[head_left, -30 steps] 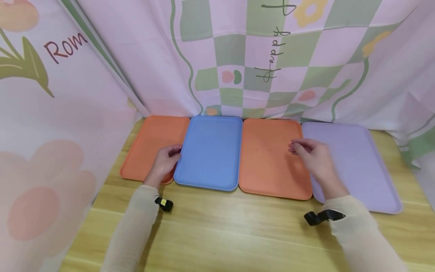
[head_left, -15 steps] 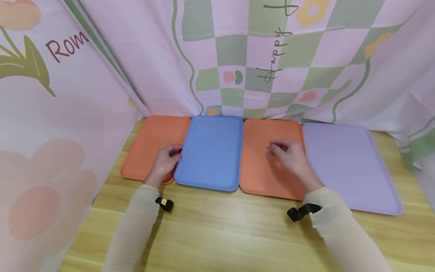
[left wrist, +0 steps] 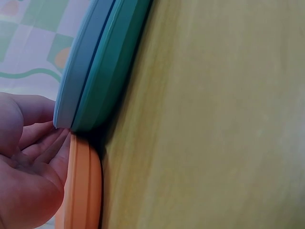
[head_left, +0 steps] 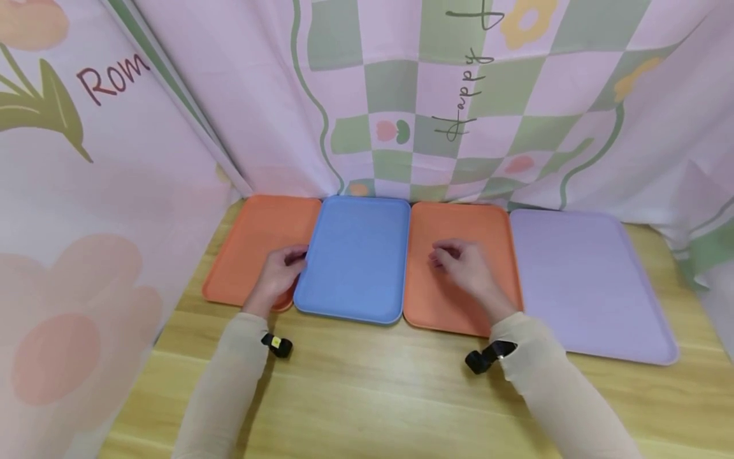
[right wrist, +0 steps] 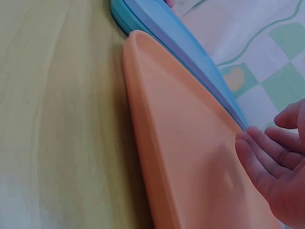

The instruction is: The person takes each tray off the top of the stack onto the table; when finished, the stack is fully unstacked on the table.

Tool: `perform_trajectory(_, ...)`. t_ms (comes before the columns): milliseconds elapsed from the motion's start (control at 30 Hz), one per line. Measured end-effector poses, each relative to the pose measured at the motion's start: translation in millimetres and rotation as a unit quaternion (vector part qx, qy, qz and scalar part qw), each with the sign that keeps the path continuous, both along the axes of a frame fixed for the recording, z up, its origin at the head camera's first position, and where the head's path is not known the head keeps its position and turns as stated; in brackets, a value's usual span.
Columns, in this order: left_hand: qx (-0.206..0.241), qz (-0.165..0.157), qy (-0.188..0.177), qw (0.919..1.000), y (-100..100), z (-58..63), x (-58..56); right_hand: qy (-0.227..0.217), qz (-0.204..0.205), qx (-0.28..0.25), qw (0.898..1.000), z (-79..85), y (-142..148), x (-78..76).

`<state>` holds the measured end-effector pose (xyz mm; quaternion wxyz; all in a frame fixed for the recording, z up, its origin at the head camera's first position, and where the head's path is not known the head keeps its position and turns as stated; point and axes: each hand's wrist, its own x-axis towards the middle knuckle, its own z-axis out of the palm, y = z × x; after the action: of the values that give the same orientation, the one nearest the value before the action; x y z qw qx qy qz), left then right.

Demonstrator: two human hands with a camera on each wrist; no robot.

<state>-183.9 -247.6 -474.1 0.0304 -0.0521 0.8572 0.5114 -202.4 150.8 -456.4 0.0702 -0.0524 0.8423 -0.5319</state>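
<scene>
A blue tray (head_left: 357, 258) lies stacked on a green tray (left wrist: 106, 71), whose edge shows below it in the left wrist view. My left hand (head_left: 280, 274) pinches the blue tray's left rim, with the thumb on one side and the fingertips by its lower edge. Under that hand is an orange tray (head_left: 246, 255). My right hand (head_left: 466, 268) hovers over a second orange tray (head_left: 436, 299), its fingers loosely bent and holding nothing. In the right wrist view a gap shows between its thumb and fingers.
A purple tray (head_left: 590, 280) is at the right end of the row. The trays stand side by side along a patterned curtain (head_left: 390, 95) at the back. Wooden table top (head_left: 367, 389) stretches in front of them. Another cloth (head_left: 115, 204) hangs at the left.
My right hand has moved left, from the border between the purple and orange trays to over the orange tray, nearer the blue one. The left hand has stayed at the blue tray's rim.
</scene>
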Motion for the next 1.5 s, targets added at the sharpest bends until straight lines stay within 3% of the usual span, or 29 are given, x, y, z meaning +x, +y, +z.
perform_trajectory(333, 0.015, -0.006, 0.0, 0.9999, 1, -0.5, 0.6, -0.028, -0.001, -0.003, 1.0, -7.2, -28, -5.4)
perform_trajectory(600, 0.007, -0.006, 0.001, 1.0, 0, 0.6, 2.1, -0.026, 0.001, -0.003, 1.0, -15.7, -51, -5.1)
perform_trajectory(867, -0.009, -0.016, 0.014, 0.9997, -2, -2.4, -1.2, 0.014, -0.033, 0.076, 0.996, -19.5, -66, -3.4)
perform_trajectory(1300, -0.001, -0.022, 0.017, 0.9996, -4, -0.8, 0.0, 0.045, -0.092, 0.089, 0.991, -23.0, -77, -1.6)
perform_trajectory(1500, -0.012, -0.025, 0.015, 0.9995, -4, 0.1, -1.7, 0.037, -0.097, 0.083, 0.991, -17.4, -76, 0.2)
